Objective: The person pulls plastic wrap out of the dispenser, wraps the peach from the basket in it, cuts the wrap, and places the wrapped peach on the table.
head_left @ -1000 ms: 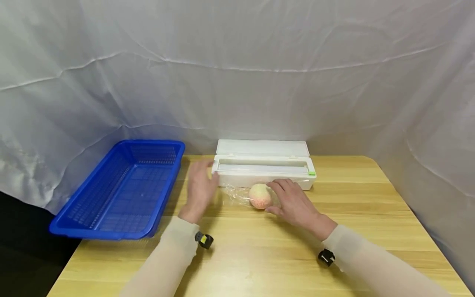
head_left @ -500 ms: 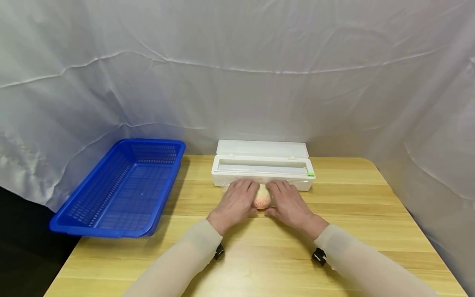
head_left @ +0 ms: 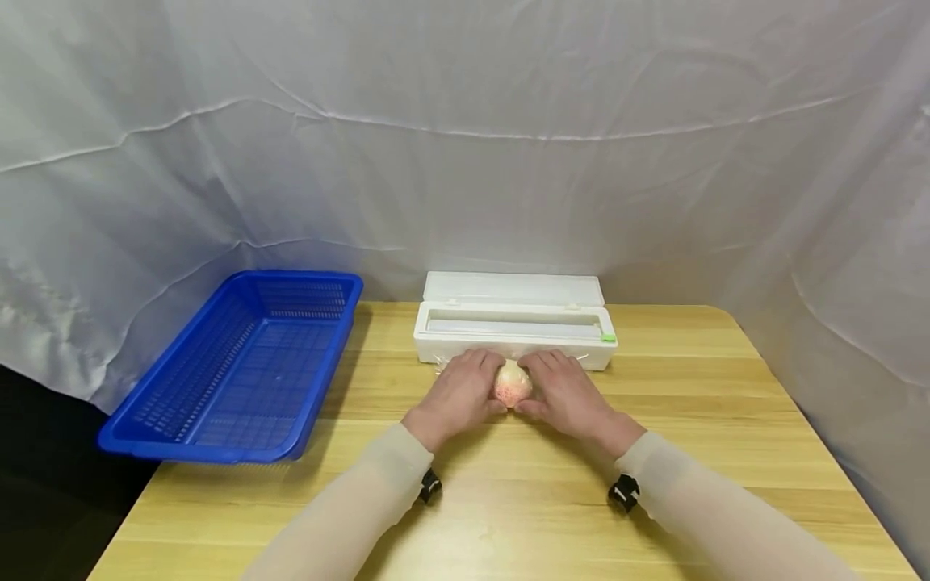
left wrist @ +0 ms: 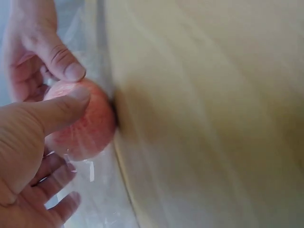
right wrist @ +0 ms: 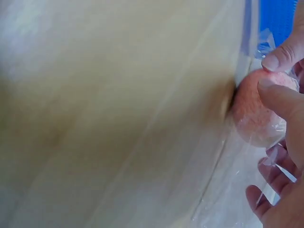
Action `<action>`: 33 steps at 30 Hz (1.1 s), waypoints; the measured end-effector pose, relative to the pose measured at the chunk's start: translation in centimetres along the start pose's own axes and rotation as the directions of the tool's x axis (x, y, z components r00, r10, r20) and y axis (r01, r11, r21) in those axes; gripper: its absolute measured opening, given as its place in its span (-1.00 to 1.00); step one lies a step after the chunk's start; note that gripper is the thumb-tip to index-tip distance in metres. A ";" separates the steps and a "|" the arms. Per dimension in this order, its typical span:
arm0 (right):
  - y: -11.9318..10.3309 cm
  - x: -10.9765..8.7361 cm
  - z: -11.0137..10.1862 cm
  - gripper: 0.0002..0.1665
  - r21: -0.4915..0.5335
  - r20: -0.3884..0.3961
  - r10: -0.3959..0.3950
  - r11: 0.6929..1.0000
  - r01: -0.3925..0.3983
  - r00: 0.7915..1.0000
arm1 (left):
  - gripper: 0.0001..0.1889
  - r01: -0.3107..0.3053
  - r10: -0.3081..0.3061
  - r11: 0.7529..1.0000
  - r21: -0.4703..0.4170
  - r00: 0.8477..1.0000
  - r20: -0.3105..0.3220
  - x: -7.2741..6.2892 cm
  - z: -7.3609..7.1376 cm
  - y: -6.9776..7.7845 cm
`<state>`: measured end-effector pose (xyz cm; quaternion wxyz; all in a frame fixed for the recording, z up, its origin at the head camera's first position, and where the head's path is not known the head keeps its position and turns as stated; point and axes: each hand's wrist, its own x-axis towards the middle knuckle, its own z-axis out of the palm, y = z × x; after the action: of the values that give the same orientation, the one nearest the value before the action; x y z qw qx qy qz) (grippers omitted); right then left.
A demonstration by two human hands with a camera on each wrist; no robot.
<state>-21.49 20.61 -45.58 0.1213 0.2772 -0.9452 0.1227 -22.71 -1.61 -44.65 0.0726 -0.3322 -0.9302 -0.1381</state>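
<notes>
A pink and pale yellow peach (head_left: pixel 513 387) sits on the table in front of a white cling film dispenser (head_left: pixel 434 350). My left hand (head_left: pixel 456 395) grips it from the left and my right hand (head_left: pixel 568 397) from the right. In the left wrist view both thumbs press the near side of the peach (left wrist: pixel 92 130), and the fingers curl behind it. Clear cling film (left wrist: pixel 102 197) lies around the peach and beneath the fingers. The right wrist view shows film (right wrist: pixel 228 190) spreading beside the peach (right wrist: pixel 251 109); how far it wraps round is hard to tell.
The dispenser's lid (head_left: pixel 513 288) is raised at the back, with a roll (head_left: pixel 513 329) inside and a green piece (head_left: pixel 608 338) at its right end. A blue plastic basket (head_left: pixel 312 403) stands at the left. Behind the wooden table (head_left: pixel 523 500) hangs grey cloth (head_left: pixel 538 194).
My left hand has come from the dispenser's left end to the peach and grips it. My right hand has stayed by the peach, its thumb now closer in.
</notes>
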 end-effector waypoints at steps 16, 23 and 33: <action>-0.2 -0.4 -2.1 -0.46 0.326 0.288 0.021 0.938 -0.118 0.957 | -0.55 0.073 0.052 0.905 -0.420 0.959 0.280 -0.6 -2.7 -0.8; 0.1 -0.7 -2.3 -0.56 0.520 0.432 0.020 0.811 -0.268 0.902 | -0.45 0.176 0.067 0.835 -0.521 0.908 0.413 -0.9 -3.1 -1.6; 1.1 -0.7 -1.7 -0.39 0.497 0.491 0.013 0.817 -0.292 0.871 | -0.61 0.305 -0.002 0.788 -0.535 0.870 0.493 -0.9 -2.6 -2.3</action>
<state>-21.24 22.38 -44.36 -0.2057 0.2422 -0.8883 0.3316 -23.40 -4.62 -42.82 -0.2737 -0.2816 -0.8524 -0.3453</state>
